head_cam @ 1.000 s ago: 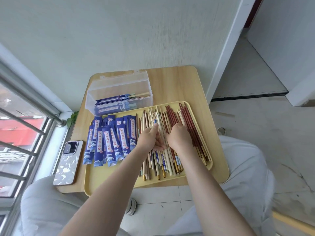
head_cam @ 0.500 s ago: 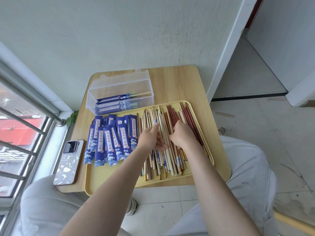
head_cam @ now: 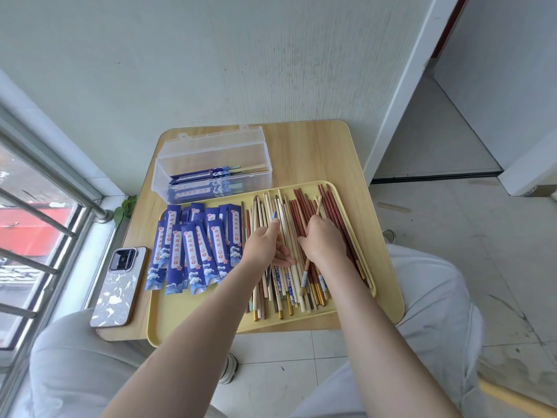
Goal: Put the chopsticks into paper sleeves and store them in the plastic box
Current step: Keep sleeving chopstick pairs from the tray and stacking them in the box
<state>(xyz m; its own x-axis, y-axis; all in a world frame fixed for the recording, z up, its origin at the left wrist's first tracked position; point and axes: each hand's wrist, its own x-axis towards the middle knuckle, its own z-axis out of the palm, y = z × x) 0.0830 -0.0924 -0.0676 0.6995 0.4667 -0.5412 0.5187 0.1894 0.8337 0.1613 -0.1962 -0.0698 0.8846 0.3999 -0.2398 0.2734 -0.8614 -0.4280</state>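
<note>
Two hands over the loose chopsticks (head_cam: 304,236) on the yellow tray's (head_cam: 193,321) right half. Left hand (head_cam: 266,245) pinches a blue-tipped chopstick (head_cam: 275,215); right hand (head_cam: 324,241) grips a pale chopstick (head_cam: 318,206), now raised off the pile versus earlier. Paper sleeves (head_cam: 196,248) lie left; the plastic box (head_cam: 211,164), farther back, holds sleeved pairs.

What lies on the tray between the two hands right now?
In the head view, pale wooden chopsticks fill the gap between the left hand and the right hand, lying loose on the yellow tray.
</note>
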